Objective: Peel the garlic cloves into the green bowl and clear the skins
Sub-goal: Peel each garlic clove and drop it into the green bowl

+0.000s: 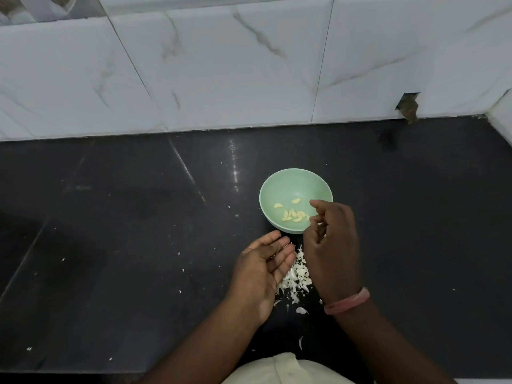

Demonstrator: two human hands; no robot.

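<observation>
The right hand [331, 239] hovers at the green bowl's [279, 187] near rim, fingers curled; whether they pinch anything is unclear. The left hand [263, 270] lies palm-up, released, touching the skins [297, 274] between both hands.

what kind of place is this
Most likely a home kitchen worktop. A dark stone counter meets a wall of white marbled tiles, and on it stand a green bowl of peeled garlic cloves and a heap of papery skins.

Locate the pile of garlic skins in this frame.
In the head view, the garlic skins lie on the dark counter just nearer than the green bowl, between the two hands.
</observation>
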